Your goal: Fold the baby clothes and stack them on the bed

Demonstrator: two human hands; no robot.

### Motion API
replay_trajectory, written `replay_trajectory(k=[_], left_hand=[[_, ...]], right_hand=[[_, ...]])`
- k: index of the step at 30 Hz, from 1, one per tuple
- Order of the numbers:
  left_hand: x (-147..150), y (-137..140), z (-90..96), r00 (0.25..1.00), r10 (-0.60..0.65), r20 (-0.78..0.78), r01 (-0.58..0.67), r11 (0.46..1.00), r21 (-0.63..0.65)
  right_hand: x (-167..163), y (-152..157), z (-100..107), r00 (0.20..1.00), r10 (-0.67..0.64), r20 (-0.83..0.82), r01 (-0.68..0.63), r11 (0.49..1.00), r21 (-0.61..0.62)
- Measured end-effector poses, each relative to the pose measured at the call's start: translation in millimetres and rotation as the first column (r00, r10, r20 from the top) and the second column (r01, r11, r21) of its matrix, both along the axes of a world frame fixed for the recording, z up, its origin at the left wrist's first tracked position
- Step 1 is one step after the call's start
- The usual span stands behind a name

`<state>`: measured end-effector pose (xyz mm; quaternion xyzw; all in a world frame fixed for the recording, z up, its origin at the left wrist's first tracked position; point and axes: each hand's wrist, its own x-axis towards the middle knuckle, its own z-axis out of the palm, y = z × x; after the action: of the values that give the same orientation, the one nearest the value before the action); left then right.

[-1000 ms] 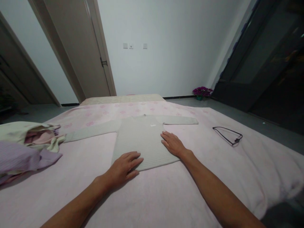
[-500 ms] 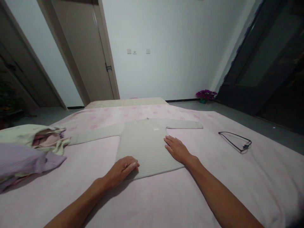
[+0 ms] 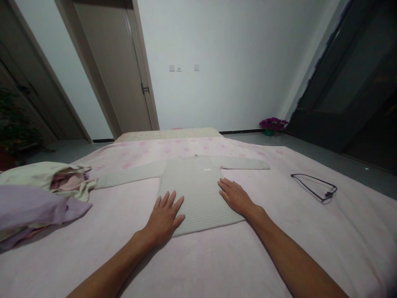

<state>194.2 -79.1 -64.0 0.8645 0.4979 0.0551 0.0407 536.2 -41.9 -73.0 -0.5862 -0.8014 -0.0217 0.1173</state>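
A pale, ribbed long-sleeved top (image 3: 198, 194) lies spread flat, its neckline away from me and both sleeves stretched out sideways. My left hand (image 3: 164, 221) rests with fingers spread on its lower left part, by the hem. On the right side edge of the body, my right hand (image 3: 237, 196) lies flat with its fingers extended. Neither hand grips the fabric. The left sleeve's cuff reaches the pile of clothes.
A pink patterned sheet (image 3: 217, 260) covers the surface under the top. Lilac and cream clothes (image 3: 37, 203) are heaped at the left. To the right lies a black, thin-framed triangular object (image 3: 313, 186), perhaps a hanger. Purple flowers (image 3: 273, 124) stand on the floor beyond.
My left hand has turned palm down and spread its fingers on the top, where it was loosely curled before. My right hand stays on the side edge. The view has shifted slightly.
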Motion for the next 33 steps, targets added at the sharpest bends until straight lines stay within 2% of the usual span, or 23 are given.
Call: replay_trajectory(k=[4,9,15,21,25,28,30,33], left_hand=[[-1.6,-0.5,0.1,1.0,0.021,-0.013,-0.021,1.0,-0.005],[-18.3,8.5,0.6,1.0,-0.011,-0.02,0.011,1.0,-0.03],[-39.6,24.1,-6.9,0.993,0.112,0.025,-0.112,0.993,0.024],[-48.2,34.3,-21.7,0.967,0.168,0.189,-0.196,0.97,0.143],[-51.9,36.7,-25.0,0.96,0.217,0.179,-0.247,0.954,0.168],[-58.2,40.8,-25.2,0.965,0.175,0.198,-0.206,0.967,0.148],[-64.8,45.8,-24.3,0.952,0.145,0.27,-0.18,0.978,0.107],[-74.5,53.4,-21.3,0.872,0.159,0.463,-0.181,0.984,0.002]], right_hand=[[0.3,0.2,-0.6,1.0,0.0,-0.005,0.0,1.0,-0.001],[-1.3,-0.8,1.1,1.0,-0.011,-0.002,0.011,1.0,0.007],[-2.0,-0.9,1.4,1.0,-0.01,-0.012,0.01,1.0,0.011],[0.4,1.3,-3.1,1.0,-0.008,-0.024,0.008,1.0,0.013],[1.7,2.1,-5.8,0.999,-0.008,-0.035,0.009,1.0,0.024],[2.3,2.3,-6.4,0.999,-0.003,-0.038,0.004,1.0,0.027],[2.5,2.5,-6.0,0.999,-0.002,-0.042,0.003,1.0,0.027],[2.3,2.9,-5.1,0.999,-0.001,-0.044,0.002,1.0,0.025]])
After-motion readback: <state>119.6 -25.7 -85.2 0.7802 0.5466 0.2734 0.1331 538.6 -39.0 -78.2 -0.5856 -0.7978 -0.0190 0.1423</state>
